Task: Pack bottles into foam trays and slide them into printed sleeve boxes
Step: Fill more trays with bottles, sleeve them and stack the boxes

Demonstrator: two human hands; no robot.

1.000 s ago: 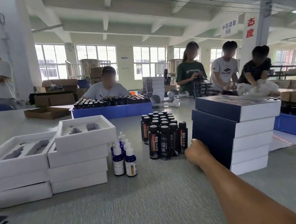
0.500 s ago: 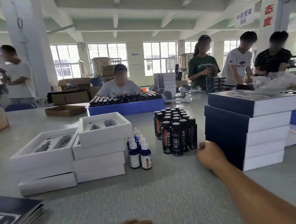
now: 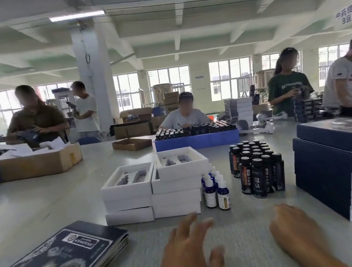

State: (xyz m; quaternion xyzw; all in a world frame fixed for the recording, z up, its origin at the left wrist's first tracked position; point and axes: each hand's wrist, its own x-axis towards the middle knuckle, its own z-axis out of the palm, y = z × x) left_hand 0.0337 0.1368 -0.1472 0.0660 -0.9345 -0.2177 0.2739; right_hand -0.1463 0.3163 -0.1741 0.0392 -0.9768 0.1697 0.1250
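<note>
Two stacks of white foam trays [image 3: 151, 188] stand mid-table, their bottle-shaped slots bare. Right of them is a small cluster of blue dropper bottles [image 3: 215, 187], then a group of dark labelled bottles [image 3: 256, 166]. A pile of flat printed sleeve boxes [image 3: 61, 260] lies at front left. Packed dark blue boxes [image 3: 346, 166] are stacked at right. My left hand [image 3: 189, 253] hovers in front of the trays with fingers spread, holding nothing. My right hand [image 3: 293, 227] is beside it, fingers relaxed and holding nothing, just left of the packed stack.
A blue crate of dark bottles [image 3: 197, 140] sits behind the trays, with a low brown tray [image 3: 131, 143] and a cardboard box [image 3: 39, 163] to its left. Several people work around the far side of the table.
The view has swung left. My left hand has risen and reached forward toward the trays. My right hand has pulled back from the side of the packed box stack.
</note>
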